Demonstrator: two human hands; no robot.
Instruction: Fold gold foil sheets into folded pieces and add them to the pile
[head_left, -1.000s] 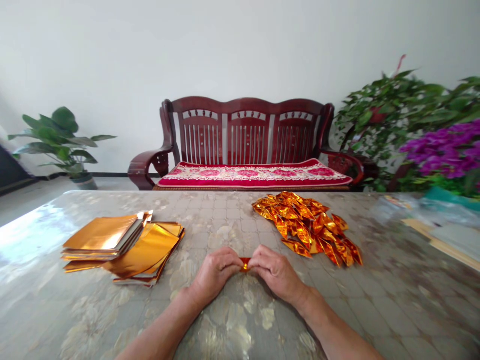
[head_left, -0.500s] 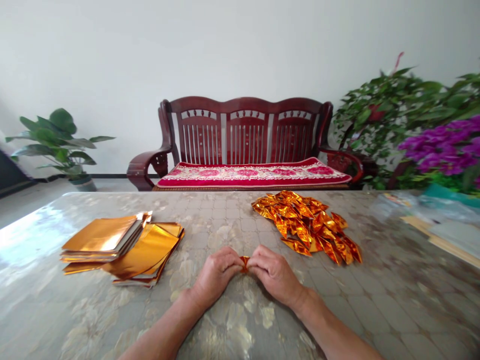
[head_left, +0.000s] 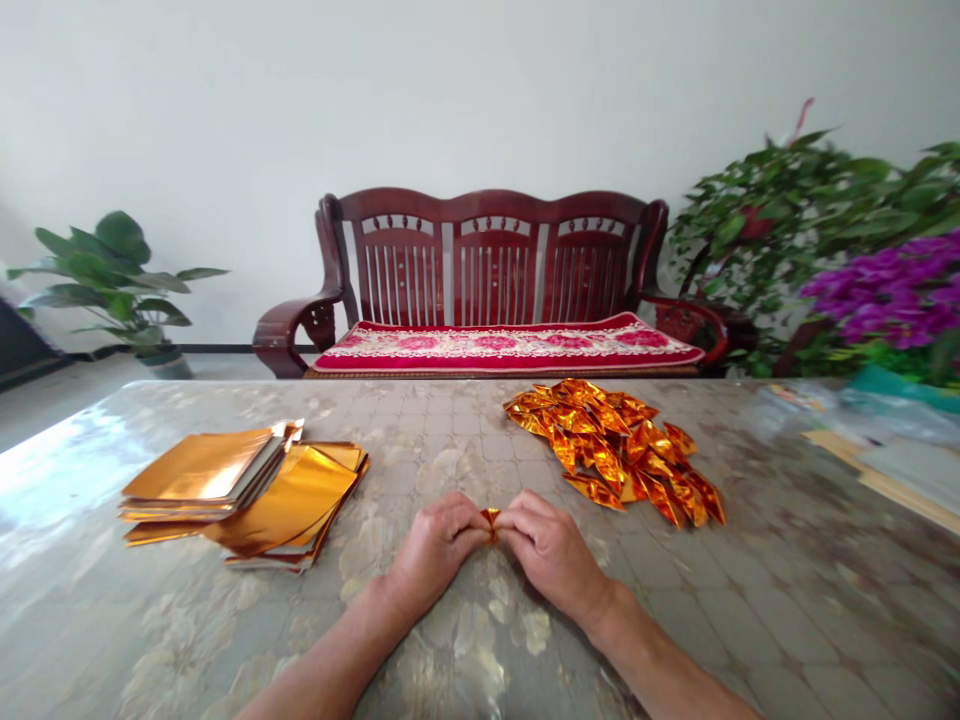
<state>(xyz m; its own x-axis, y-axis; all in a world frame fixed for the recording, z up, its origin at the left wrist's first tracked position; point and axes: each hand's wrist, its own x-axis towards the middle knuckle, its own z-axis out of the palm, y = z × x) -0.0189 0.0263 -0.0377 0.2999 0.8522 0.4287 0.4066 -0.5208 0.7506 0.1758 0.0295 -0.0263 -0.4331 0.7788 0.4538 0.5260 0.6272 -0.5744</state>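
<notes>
Both my hands meet over the middle of the table, pinching one small piece of gold foil paper (head_left: pixel 490 519) between their fingertips. My left hand (head_left: pixel 435 548) is closed on its left end, my right hand (head_left: pixel 551 548) on its right end. Most of the piece is hidden by my fingers. A stack of flat gold foil sheets (head_left: pixel 244 487) lies to the left of my hands. A heap of several folded gold foil pieces (head_left: pixel 615 447) lies to the right, farther back.
The marbled grey table (head_left: pixel 750 600) is glossy. At its right edge lie clear plastic wrapping and flat packets (head_left: pixel 877 440). Behind the table stands a red wooden bench (head_left: pixel 491 290), with a potted plant (head_left: pixel 112 280) at left and purple flowers (head_left: pixel 892 295) at right.
My hands stay together on the foil piece and have shifted only slightly. The visible bit of foil now stands up a little more between my fingertips.
</notes>
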